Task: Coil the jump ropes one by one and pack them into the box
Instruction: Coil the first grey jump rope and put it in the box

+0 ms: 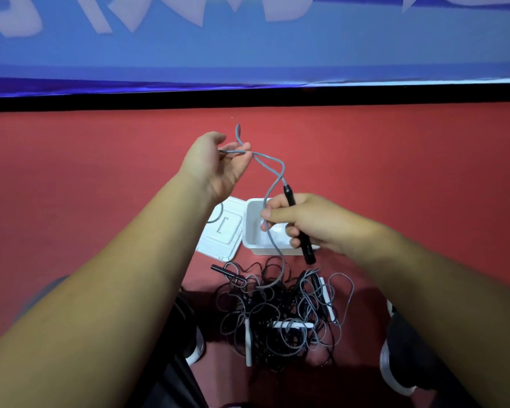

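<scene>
Head view. The left hand is raised, its fingers pinching a fold of the grey jump rope, which loops above them. The right hand, nearer, has its fingers curled round the rope's black handle (thumb pressing the cord as well). The cord hangs down to the tangled pile of ropes on the red floor. The white box stands open beyond the pile, its lid lying just beside it on the left.
</scene>
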Tool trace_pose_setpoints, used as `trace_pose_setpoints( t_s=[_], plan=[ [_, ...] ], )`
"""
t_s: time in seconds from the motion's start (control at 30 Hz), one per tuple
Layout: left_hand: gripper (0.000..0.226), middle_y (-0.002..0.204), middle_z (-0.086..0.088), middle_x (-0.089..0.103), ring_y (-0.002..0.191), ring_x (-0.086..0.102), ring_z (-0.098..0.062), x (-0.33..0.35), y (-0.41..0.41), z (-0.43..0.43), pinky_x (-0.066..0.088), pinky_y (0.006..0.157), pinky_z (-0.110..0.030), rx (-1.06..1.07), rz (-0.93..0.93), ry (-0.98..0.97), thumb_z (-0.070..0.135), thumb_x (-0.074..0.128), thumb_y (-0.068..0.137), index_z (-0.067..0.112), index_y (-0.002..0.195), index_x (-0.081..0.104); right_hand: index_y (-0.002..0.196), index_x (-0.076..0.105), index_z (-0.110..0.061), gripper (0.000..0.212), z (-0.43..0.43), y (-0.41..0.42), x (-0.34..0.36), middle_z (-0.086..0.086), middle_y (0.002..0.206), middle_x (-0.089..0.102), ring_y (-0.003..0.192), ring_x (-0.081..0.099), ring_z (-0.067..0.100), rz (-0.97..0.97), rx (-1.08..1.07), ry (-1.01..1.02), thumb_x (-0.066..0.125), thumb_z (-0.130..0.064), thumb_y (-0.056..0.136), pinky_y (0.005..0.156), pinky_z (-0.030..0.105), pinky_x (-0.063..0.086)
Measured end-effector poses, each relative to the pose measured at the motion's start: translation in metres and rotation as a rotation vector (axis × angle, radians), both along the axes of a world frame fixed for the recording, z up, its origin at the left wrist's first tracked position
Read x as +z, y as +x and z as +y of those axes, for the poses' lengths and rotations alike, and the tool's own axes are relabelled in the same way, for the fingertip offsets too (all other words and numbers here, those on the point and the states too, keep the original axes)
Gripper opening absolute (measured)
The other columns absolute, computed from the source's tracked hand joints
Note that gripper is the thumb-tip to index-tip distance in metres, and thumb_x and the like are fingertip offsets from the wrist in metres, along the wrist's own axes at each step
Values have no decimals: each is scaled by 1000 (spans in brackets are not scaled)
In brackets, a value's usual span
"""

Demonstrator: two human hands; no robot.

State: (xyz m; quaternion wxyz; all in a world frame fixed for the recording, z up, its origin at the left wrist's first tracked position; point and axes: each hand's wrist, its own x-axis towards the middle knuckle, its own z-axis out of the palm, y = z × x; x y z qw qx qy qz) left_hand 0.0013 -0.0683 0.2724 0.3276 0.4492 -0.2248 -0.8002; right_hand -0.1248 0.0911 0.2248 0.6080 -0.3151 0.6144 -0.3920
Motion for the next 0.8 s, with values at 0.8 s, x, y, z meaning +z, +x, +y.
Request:
trace_pose_setpoints(
  t_s=[0.8],
  plan=[
    [20,114,-8,78,90,70,-11,-45,-6,59,50,82,-29,-1426,-594,-648,11,58,106,5,118,74,102,60,-24,7,-6,-92,54,-2,114,81,38,30,2,-361,-812,-215,57,-22,109,44,19,35]
  ],
)
